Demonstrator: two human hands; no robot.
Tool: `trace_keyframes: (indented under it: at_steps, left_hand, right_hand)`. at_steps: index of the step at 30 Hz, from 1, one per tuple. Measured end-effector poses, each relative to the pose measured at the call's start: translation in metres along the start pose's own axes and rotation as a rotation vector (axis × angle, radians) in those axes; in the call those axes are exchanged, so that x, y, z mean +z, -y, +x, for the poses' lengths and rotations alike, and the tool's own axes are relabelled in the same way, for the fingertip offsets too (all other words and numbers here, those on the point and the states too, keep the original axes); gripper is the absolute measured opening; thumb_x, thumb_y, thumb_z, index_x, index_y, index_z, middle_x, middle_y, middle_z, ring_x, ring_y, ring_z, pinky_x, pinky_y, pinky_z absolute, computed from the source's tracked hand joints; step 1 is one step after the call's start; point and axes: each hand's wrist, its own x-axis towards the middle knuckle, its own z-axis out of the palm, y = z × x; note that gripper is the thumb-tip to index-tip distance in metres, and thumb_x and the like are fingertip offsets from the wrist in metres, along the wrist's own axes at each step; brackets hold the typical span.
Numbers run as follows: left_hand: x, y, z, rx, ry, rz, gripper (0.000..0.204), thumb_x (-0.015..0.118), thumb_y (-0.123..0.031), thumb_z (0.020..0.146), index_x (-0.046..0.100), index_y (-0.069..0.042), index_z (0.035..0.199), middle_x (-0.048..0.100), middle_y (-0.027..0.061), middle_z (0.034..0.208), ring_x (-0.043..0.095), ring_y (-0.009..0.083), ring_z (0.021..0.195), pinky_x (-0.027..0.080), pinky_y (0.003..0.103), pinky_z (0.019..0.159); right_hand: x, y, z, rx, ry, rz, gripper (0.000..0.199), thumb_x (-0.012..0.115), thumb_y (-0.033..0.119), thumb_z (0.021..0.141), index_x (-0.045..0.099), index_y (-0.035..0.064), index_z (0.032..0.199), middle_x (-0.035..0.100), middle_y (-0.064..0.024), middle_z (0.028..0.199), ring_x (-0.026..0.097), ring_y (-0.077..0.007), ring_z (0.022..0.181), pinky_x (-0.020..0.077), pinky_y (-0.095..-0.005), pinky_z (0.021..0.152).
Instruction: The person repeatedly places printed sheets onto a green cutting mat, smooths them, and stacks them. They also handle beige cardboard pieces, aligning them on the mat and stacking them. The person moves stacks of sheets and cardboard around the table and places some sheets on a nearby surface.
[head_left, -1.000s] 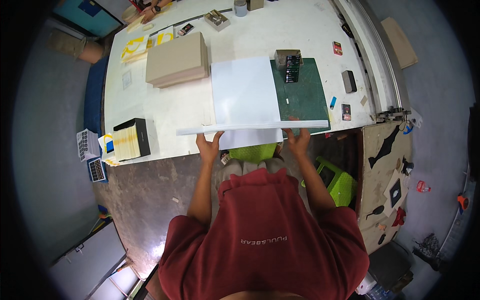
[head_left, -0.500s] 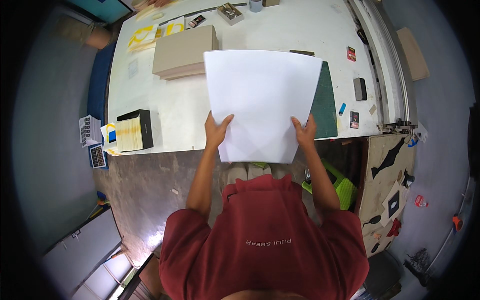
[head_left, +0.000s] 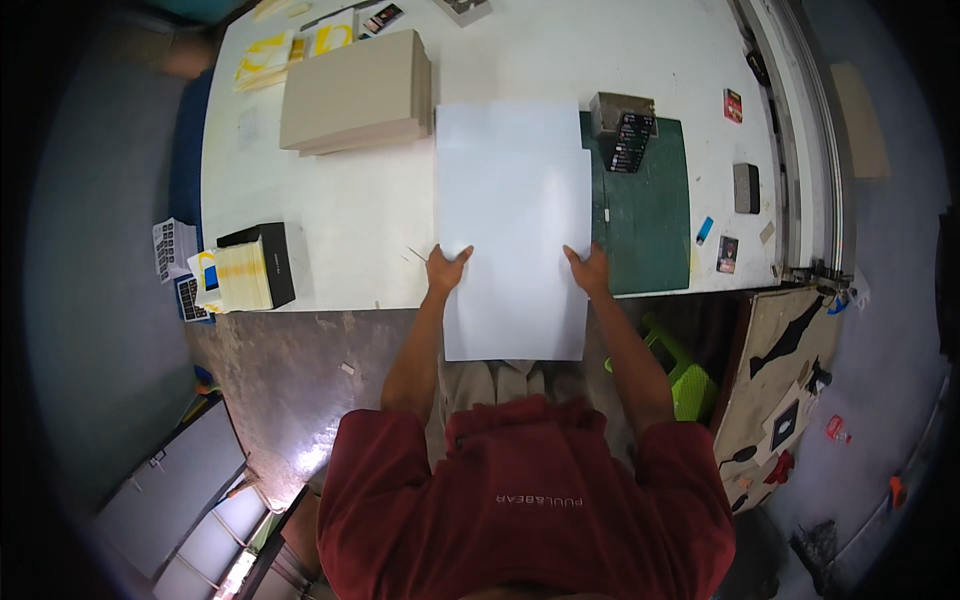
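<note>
I hold a large white sheet [head_left: 515,235] by its two side edges. My left hand [head_left: 445,270] grips the left edge, my right hand [head_left: 590,270] the right edge. The sheet lies nearly flat over the front of the white table [head_left: 340,210], and its near end overhangs the table edge toward my lap. A second white sheet [head_left: 505,125] lies under it on the table. The sheet covers part of a green cutting mat [head_left: 650,215] on its right.
A stack of tan boards [head_left: 355,92] lies at the back left. A black box with yellow-edged cards [head_left: 255,265] stands at the table's left front. A small dark box [head_left: 622,115] sits on the mat. A green stool [head_left: 680,375] stands below my right arm.
The sheet went from edge-on at the table's front, to raised and tilted toward me, to lying nearly flat over the table. Both hands kept their grip on its sides.
</note>
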Motion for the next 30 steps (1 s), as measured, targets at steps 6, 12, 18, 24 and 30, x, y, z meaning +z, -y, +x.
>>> trace_keyframes:
  at_steps: [6,12,18,24,30]
  left_hand:
    - [0.015,-0.004,0.021,0.024,-0.051,0.028,0.059,0.082,-0.038,0.079,0.064,0.006,0.114,0.071,0.0218,0.110,0.067,0.0357,0.105,0.052,0.043,0.092]
    - [0.029,-0.005,0.040,0.071,-0.060,-0.009,0.058,0.081,-0.035,0.080,0.063,0.005,0.117,0.070,0.0214,0.112,0.067,0.0336,0.107,0.051,0.042,0.093]
    - [0.052,-0.024,0.048,0.002,0.007,0.032,0.060,0.080,-0.039,0.080,0.063,0.007,0.115,0.072,0.0207,0.107,0.068,0.0334,0.102,0.053,0.041,0.089]
    - [0.089,-0.006,0.082,-0.024,0.006,0.089,0.061,0.078,-0.044,0.081,0.064,0.007,0.113,0.072,0.0211,0.105,0.069,0.0332,0.098,0.053,0.042,0.087]
    - [0.086,0.008,0.084,0.036,0.099,0.057,0.065,0.075,-0.052,0.082,0.066,0.006,0.109,0.071,0.0243,0.102,0.070,0.0349,0.096,0.054,0.042,0.084]
  right_hand:
    - [-0.042,0.024,0.035,0.050,0.311,-0.356,0.056,0.075,0.039,0.085,0.061,-0.0046,0.118,0.067,-0.0295,0.104,0.066,-0.0445,0.101,0.0540,-0.0504,0.085]
    - [-0.083,-0.069,0.017,-0.527,0.256,-0.341,0.072,0.078,0.027,0.080,0.047,0.0066,0.142,0.056,-0.0236,0.132,0.056,-0.0392,0.122,0.0497,-0.0489,0.098]
    - [-0.063,-0.129,0.003,-0.838,0.265,-0.556,0.091,0.081,0.022,0.075,0.035,0.0237,0.153,0.024,-0.0140,0.161,0.022,-0.0327,0.150,0.0244,-0.0619,0.116]
    - [-0.023,-0.143,0.079,-1.250,0.092,-0.622,0.080,0.070,0.012,0.082,0.035,0.0232,0.153,0.026,-0.0096,0.162,0.027,-0.0299,0.149,0.0222,-0.0635,0.116]
    - [-0.010,-0.151,0.074,-1.206,0.333,-0.632,0.085,0.067,0.008,0.078,0.033,0.0206,0.155,0.028,-0.0085,0.162,0.027,-0.0263,0.150,0.0203,-0.0623,0.118]
